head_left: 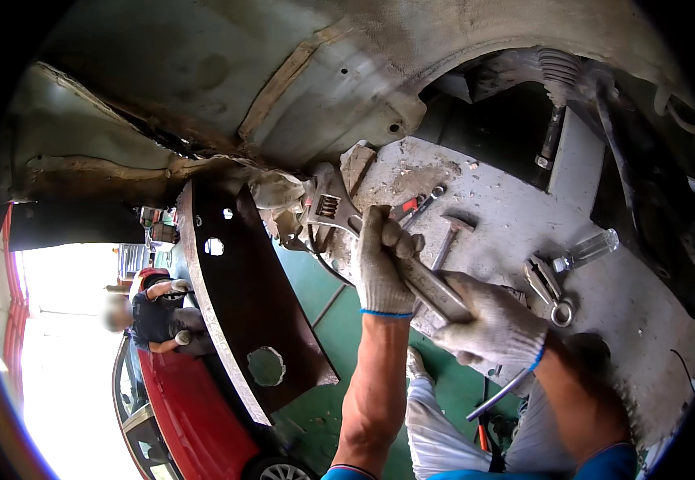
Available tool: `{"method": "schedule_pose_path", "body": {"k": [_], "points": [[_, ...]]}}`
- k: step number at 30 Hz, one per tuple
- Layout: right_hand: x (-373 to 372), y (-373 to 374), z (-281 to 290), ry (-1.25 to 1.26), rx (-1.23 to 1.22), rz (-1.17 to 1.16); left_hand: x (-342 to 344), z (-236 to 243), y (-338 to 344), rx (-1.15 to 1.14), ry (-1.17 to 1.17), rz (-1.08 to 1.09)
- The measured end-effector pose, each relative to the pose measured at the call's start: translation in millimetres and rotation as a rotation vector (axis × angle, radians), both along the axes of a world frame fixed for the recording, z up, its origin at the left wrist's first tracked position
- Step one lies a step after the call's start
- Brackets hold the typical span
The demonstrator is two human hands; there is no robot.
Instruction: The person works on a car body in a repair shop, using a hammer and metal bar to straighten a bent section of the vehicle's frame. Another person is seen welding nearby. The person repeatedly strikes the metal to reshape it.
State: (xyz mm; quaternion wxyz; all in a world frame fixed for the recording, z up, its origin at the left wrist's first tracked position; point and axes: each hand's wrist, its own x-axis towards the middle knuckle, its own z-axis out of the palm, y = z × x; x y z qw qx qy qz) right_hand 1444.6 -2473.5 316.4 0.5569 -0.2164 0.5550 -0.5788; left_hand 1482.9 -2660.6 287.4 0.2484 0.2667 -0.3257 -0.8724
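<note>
Both gloved hands are closed on a large steel adjustable wrench: my left hand wraps round the handle just below its head, and my right hand grips farther down toward the end. The jaws are up against crumpled, torn sheet metal on the car body; whether they bite on it I cannot tell. Beyond my hands a hammer, a small wrench, a red-and-black tool, pliers and a clear-handled tool lie on a dusty metal surface.
A wheel arch curves overhead, with a ribbed boot and suspension parts at right. A long holed dark metal piece hangs at left. Behind it another person in dark clothing is beside a red car on the green floor.
</note>
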Motion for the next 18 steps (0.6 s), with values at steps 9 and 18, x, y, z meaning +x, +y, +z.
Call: {"method": "schedule_pose_path", "body": {"k": [9, 18], "points": [[51, -24, -31, 0.396, -0.067, -0.382, 15, 1, -9, -0.064, -0.077, -0.041], [81, -35, -42, 0.327, -0.036, -0.455, 27, -2, -19, -0.089, -0.183, -0.135]]}}
